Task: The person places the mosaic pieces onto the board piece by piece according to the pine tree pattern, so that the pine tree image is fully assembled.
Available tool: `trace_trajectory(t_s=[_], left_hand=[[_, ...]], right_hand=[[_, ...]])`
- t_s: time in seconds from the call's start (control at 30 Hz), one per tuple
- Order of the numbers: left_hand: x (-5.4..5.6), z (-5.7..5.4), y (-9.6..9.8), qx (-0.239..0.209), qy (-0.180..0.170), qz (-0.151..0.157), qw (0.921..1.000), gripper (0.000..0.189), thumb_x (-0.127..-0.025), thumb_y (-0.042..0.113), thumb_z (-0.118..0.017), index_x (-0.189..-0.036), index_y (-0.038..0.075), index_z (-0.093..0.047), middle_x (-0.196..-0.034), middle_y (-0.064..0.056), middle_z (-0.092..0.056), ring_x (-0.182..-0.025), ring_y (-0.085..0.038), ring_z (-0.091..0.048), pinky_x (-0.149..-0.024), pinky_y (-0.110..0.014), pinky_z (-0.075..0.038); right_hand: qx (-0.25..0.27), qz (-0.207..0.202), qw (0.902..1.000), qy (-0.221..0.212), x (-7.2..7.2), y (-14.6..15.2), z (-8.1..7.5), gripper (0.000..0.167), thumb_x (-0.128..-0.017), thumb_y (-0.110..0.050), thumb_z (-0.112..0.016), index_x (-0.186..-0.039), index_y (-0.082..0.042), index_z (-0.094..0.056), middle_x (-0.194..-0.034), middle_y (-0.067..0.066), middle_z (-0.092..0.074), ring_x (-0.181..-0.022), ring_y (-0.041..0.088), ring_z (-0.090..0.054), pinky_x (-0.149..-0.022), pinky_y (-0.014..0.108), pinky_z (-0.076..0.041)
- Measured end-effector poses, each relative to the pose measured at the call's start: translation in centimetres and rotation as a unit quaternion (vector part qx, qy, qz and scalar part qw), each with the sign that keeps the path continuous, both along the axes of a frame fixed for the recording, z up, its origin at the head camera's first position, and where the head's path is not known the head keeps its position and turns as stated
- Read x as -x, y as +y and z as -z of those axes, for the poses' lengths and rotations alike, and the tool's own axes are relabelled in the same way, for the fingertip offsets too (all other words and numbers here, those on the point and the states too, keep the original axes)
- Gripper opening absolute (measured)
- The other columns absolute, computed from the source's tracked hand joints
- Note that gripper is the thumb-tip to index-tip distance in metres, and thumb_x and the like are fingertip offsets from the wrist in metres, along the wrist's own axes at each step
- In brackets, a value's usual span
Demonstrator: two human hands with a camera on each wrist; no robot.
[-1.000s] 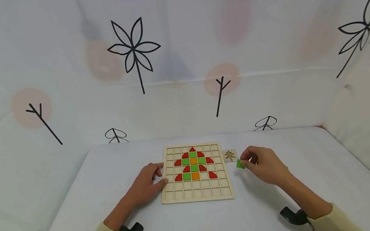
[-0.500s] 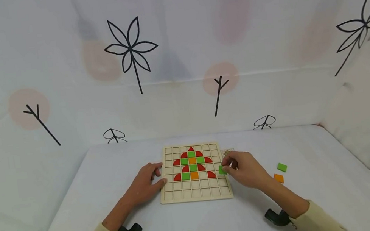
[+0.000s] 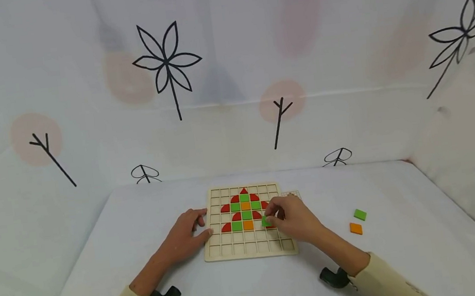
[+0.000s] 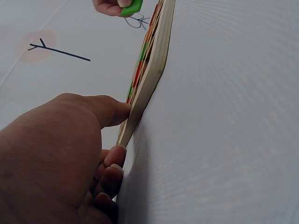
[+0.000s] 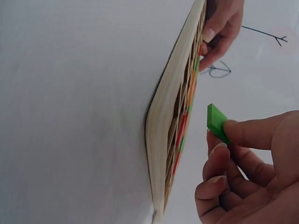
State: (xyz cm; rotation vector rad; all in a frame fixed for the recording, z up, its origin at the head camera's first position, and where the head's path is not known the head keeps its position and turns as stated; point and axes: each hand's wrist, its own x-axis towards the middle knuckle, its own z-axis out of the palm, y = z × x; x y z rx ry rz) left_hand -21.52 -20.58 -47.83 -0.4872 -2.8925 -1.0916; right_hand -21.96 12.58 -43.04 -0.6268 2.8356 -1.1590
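A wooden grid board [image 3: 249, 250] lies flat, with red, green and orange pieces forming a tree shape in its cells. My left hand [image 3: 186, 234] holds its left edge; in the left wrist view the thumb [image 4: 110, 109] lies on the rim and the curled fingers touch the side. My right hand [image 3: 294, 217] pinches a green square tile [image 5: 216, 122] between thumb and fingers. It hovers over the right part of the board, above the lower row of the tree, apart from the surface in the right wrist view. That hand hides some cells and pieces.
A loose green tile [image 3: 360, 214] and an orange tile [image 3: 355, 228] lie on the white table right of the board. A small pattern card [image 3: 294, 194], partly hidden by the right hand, sits beside the board's upper right edge. A printed white cloth [image 3: 227, 134] hangs behind.
My right hand has moved left with the green tile, from beside the card to over the board. The loose tiles have come into sight. My left hand stays at the board's edge.
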Motion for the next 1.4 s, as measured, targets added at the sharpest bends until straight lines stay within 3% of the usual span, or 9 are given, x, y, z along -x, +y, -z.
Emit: trace_trajectory(t_s=[0.17,0.57,0.97,1.4], left_hand=[[-0.1,0.1,0.0,0.003,-0.006,-0.003,1.0,0.06,-0.1,0.027,-0.075,-0.151,0.004,-0.055,-0.104,0.008,-0.054,-0.097,-0.012,-0.048,-0.083,-0.032,-0.041],[-0.1,-0.3,0.1,-0.001,-0.004,0.004,1.0,0.06,-0.1,0.026,-0.075,-0.152,0.004,-0.054,-0.106,0.007,-0.055,-0.098,-0.013,-0.049,-0.084,-0.032,-0.042],[0.0,-0.3,0.1,0.017,-0.005,-0.003,0.9998,0.059,-0.1,0.027,-0.075,-0.151,0.004,-0.055,-0.105,0.008,-0.055,-0.097,-0.012,-0.049,-0.083,-0.031,-0.042],[-0.1,-0.3,0.2,0.014,-0.007,-0.001,0.9999,0.06,-0.1,0.027,-0.075,-0.151,0.004,-0.055,-0.104,0.008,-0.054,-0.097,-0.012,-0.048,-0.083,-0.032,-0.041]], right_hand=[[0.0,-0.021,0.9998,0.006,0.4,-0.9,0.6,0.008,-0.095,-0.009,-0.079,-0.095,-0.014,-0.073,-0.082,-0.009,-0.066,-0.07,0.013,-0.056,-0.061,0.026,-0.048],[-0.031,-0.014,0.9994,-0.006,1.0,-2.0,0.6,0.009,-0.094,-0.006,-0.079,-0.093,-0.013,-0.073,-0.085,-0.006,-0.067,-0.072,0.012,-0.055,-0.066,0.026,-0.048],[-0.052,-0.035,0.9978,0.02,1.4,-1.8,1.3,0.01,-0.094,-0.009,-0.082,-0.093,-0.016,-0.074,-0.092,-0.007,-0.064,-0.076,0.011,-0.055,-0.068,0.026,-0.05],[-0.062,-0.054,0.9957,0.041,1.6,-1.7,1.5,0.01,-0.093,-0.007,-0.082,-0.091,-0.015,-0.075,-0.088,-0.007,-0.062,-0.076,0.011,-0.055,-0.067,0.026,-0.05]])
